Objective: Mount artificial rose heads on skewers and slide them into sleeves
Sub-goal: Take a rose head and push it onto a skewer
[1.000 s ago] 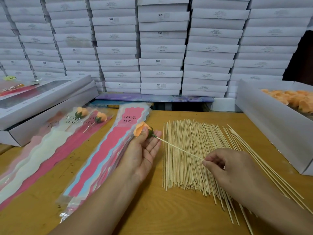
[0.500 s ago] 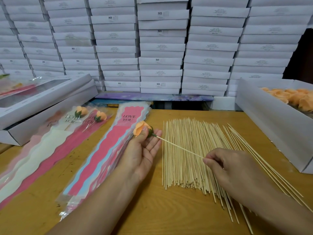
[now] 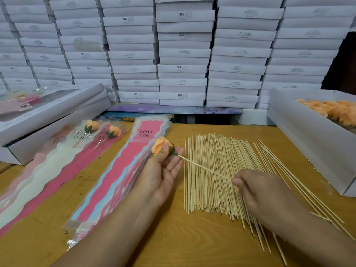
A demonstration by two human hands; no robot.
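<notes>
Two hands join one orange rose head to one skewer above the wooden table.

Palm up, the left hand [image 3: 163, 174] reaches in from the lower left; its thumb presses the rose head [image 3: 160, 146] against the fingertips [image 3: 178, 151], while the other fingers lie nearly straight. The green base of the flower sits just past the fingertips, and the skewer [image 3: 204, 167] enters it there. That skewer runs down and to the right into the right hand [image 3: 260, 191], which lies knuckles up, with thumb and forefinger pinching the far end. Under and beyond the right hand's fingers lies the loose pile of skewers [image 3: 215, 170]. Just left of the left thumb lies a stack of pink sleeves [image 3: 123, 170] printed LOVE YOU. Farther left, two sleeved roses [image 3: 102, 130] lie side by side. Well beyond the right hand, a white box [image 3: 300, 132] holds more orange rose heads.
</notes>
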